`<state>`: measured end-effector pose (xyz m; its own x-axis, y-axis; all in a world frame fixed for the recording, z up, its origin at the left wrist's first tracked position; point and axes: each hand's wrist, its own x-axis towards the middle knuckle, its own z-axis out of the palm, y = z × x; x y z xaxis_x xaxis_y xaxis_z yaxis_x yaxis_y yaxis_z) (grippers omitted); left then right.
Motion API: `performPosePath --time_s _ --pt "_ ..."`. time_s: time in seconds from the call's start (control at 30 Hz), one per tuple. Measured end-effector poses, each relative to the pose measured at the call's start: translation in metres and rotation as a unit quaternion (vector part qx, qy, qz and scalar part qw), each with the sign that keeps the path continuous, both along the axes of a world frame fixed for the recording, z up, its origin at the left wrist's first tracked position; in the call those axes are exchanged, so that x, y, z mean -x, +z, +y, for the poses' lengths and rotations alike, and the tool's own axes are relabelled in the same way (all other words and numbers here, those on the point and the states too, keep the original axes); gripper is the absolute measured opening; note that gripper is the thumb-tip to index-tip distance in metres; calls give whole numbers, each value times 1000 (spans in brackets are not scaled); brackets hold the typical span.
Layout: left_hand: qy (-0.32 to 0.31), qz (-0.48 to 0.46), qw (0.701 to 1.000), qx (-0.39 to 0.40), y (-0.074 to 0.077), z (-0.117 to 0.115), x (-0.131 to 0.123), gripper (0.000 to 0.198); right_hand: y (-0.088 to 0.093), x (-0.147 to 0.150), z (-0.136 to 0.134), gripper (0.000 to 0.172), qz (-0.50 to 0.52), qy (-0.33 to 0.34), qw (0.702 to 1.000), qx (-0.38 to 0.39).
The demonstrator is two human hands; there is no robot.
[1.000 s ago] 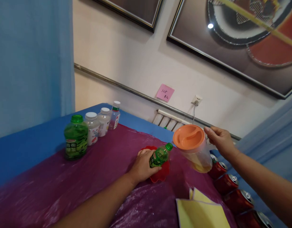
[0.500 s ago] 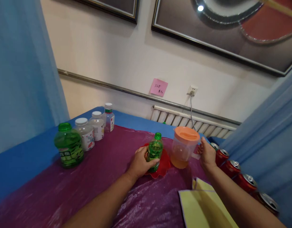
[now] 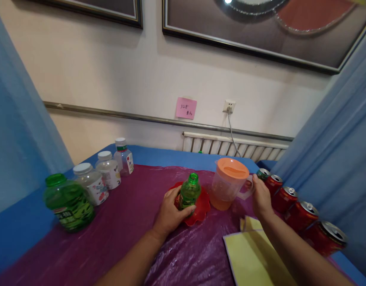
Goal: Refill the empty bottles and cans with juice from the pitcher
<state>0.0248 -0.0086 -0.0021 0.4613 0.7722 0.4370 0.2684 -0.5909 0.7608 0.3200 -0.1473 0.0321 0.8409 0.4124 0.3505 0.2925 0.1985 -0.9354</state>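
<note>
My left hand (image 3: 172, 212) is wrapped round a small green plastic bottle (image 3: 190, 190), uncapped. That bottle stands over a red scalloped plate (image 3: 204, 206); my fingers hide part of its lower side. To its right is a clear plastic jug (image 3: 223, 186) with an orange lid (image 3: 232, 168) and some amber liquid low inside. My right hand (image 3: 262, 198) is closed at the jug's handle (image 3: 245, 192), with the fingers partly hidden. In the picture the jug leans slightly; I cannot tell whether it is lifted off the table.
A large green bottle (image 3: 69, 206) and several clear white-capped bottles (image 3: 110, 172) line the left side. Several red drink cans (image 3: 300, 216) run along the right. Yellow cloth or paper (image 3: 254, 254) lies in front on the purple plastic cover (image 3: 126, 222). Blue curtains (image 3: 343, 131) hang at both sides.
My view has turned, so the wall looks more level and the left-hand bottles sit lower in the picture. Both hands stay at the same things, the green bottle and the jug's handle.
</note>
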Motion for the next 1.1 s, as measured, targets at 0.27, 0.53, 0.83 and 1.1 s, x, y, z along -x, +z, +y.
performPosePath --time_s 0.27,0.53,0.83,1.1 --pt "-31 -31 998 -50 -3 -3 4 67 4 84 -30 49 -314 15 949 -25" --pt "-112 -27 987 -116 10 -15 7 70 -4 140 -5 96 -361 218 903 85" --pt "-146 -17 987 -64 8 -19 6 83 12 133 -9 59 -258 207 941 70" --pt "-98 -66 993 12 5 -14 2 63 49 79 -51 51 -45 159 986 25"
